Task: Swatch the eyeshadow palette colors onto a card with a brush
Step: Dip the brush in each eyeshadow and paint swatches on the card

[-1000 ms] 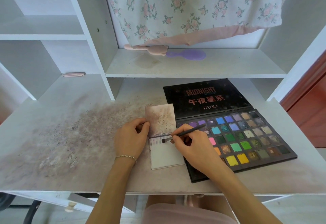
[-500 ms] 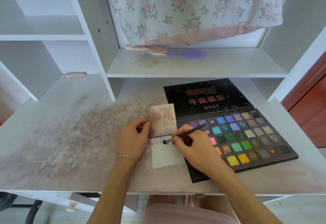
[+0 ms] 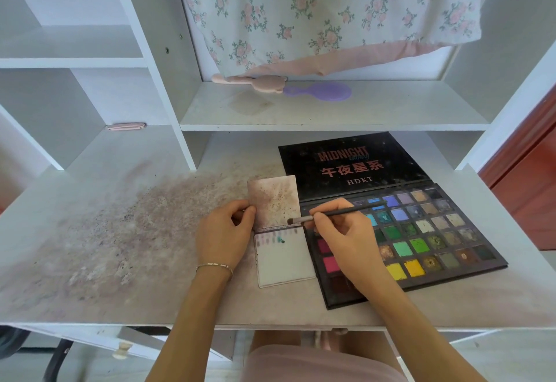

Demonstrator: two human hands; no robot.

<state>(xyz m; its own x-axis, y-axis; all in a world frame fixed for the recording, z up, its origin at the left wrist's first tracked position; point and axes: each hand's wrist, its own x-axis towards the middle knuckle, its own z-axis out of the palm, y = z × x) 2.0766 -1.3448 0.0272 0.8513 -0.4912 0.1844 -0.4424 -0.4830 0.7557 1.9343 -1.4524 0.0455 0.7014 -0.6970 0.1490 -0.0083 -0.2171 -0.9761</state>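
An open black eyeshadow palette [image 3: 421, 231] with several coloured pans lies on the desk, its lid flat behind it. To its left lies a white card [image 3: 284, 260] with a row of small swatches along its top edge, including a teal one. A stained upper flap [image 3: 274, 201] stands behind it. My left hand [image 3: 224, 235] pinches the left edge at the fold. My right hand [image 3: 346, 237] grips a thin black brush [image 3: 337, 214]; its tip hovers over the fold, just above the swatch row.
The white desk [image 3: 120, 231] is stained with pinkish powder on its left half. A pink hairbrush [image 3: 249, 81] and a purple hand mirror [image 3: 323, 92] lie on the shelf above. A floral cloth [image 3: 316, 11] hangs behind. A pink clip [image 3: 125, 126] rests at left.
The brush tip has lifted off the card's swatch row and moved up and right toward the fold. My right hand rose with it, uncovering the swatches. My left hand stayed put.
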